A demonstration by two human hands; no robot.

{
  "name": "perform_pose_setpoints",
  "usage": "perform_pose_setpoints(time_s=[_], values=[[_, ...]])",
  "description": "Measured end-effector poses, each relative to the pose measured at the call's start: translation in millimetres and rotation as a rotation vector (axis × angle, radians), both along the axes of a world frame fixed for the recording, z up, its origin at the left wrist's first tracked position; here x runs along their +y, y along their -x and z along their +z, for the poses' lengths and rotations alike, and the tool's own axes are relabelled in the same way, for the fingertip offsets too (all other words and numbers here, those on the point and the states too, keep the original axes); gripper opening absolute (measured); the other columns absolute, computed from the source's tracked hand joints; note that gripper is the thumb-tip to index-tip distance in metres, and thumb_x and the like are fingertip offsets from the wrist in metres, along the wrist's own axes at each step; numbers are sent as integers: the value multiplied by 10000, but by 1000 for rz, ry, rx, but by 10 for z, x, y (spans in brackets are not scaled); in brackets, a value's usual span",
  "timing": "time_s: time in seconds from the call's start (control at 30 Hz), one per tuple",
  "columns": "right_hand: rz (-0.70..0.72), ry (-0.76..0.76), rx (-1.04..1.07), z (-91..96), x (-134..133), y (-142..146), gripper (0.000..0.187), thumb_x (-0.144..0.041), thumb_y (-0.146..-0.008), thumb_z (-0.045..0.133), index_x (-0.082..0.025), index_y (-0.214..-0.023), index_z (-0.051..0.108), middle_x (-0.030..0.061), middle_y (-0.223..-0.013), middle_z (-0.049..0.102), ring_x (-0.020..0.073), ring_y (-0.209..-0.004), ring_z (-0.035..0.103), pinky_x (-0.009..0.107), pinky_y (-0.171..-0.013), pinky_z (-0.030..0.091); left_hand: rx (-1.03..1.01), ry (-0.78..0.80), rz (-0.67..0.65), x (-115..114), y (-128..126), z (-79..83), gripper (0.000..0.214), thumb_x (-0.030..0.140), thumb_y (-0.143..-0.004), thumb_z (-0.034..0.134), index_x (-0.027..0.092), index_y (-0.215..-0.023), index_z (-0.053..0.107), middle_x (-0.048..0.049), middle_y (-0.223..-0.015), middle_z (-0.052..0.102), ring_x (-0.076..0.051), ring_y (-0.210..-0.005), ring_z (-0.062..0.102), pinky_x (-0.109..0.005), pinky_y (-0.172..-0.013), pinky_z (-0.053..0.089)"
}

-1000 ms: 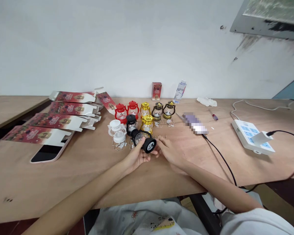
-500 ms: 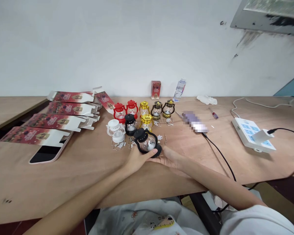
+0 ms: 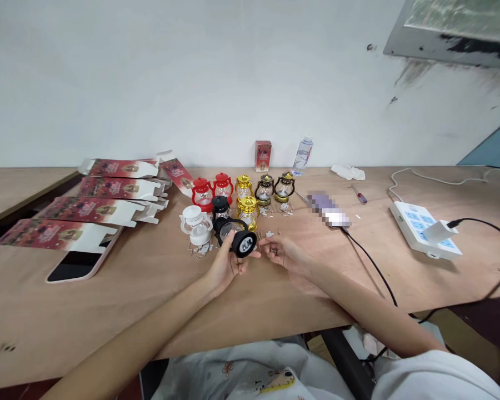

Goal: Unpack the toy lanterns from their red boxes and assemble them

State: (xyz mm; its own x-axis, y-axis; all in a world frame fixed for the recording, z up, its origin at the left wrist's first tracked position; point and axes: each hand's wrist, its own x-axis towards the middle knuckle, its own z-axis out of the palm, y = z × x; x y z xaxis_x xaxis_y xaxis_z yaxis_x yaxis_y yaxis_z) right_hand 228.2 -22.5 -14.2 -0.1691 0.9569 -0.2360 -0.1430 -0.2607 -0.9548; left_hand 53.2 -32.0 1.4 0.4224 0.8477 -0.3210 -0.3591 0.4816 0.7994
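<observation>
Head view: black lantern (image 3: 237, 237), tipped with its underside toward the camera, clasped in the left hand (image 3: 223, 265) just above the table (image 3: 150, 289); right hand (image 3: 284, 254) just beside, fingers curled, contents indiscernible; eight lanterns (image 3: 247, 209) upright behind; cartons (image 3: 108, 209) still flat.

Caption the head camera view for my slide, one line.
Left hand holds a black toy lantern, base toward the camera, beside the right hand; more lanterns stand behind on the wooden table.
</observation>
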Motion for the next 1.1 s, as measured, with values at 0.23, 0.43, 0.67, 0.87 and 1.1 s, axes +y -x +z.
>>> perform_pose_setpoints(time_s=[0.23, 0.43, 0.67, 0.87, 1.1], values=[[-260, -93, -169, 38, 260, -250, 132, -293, -721, 473, -182, -651, 483, -81, -524, 332, 61, -447, 284, 188, -420, 212, -42, 108, -131, -52, -22, -30, 560, 506, -943, 216, 121, -850, 611, -109, -656, 695, -85, -332, 462, -194, -388, 338], [-271, -206, -309, -27, 254, -177, 127, -288, -686, 522, -167, -693, 558, -19, -695, 540, 108, -645, 473, 214, -566, 360, -28, 151, -244, -53, -34, -57, 591, 519, -940, 198, 114, -847, 618, -126, -672, 699, -102, -322, 492, -211, -389, 351], [-241, -230, -342, -36, 212, -104, 184, -297, -717, 512, -168, -841, 553, 8, -791, 583, 136, -723, 536, 248, -653, 424, -50, 185, -241, -50, -24, -45, 591, 561, -924, 239, 119, -814, 616, -116, -665, 700, -95, -322, 491, -205, -384, 350], [-186, -306, -416, -138, 203, -99, 274, -258, -745, 448, -175, -985, 552, 29, -899, 608, 146, -795, 560, 267, -698, 451, -67, 239, -200, -44, -27, -33, 588, 572, -918, 262, 119, -825, 625, -110, -649, 696, -91, -360, 501, -189, -413, 386], [-160, -322, -430, -171, 177, -54, 308, -232, -750, 425, -180, -1029, 543, 60, -1054, 588, 153, -861, 573, 296, -745, 479, -85, 270, -180, -42, -22, -3, 610, 618, -894, 264, 127, -770, 605, -106, -607, 680, -98, -359, 497, -193, -419, 390]])
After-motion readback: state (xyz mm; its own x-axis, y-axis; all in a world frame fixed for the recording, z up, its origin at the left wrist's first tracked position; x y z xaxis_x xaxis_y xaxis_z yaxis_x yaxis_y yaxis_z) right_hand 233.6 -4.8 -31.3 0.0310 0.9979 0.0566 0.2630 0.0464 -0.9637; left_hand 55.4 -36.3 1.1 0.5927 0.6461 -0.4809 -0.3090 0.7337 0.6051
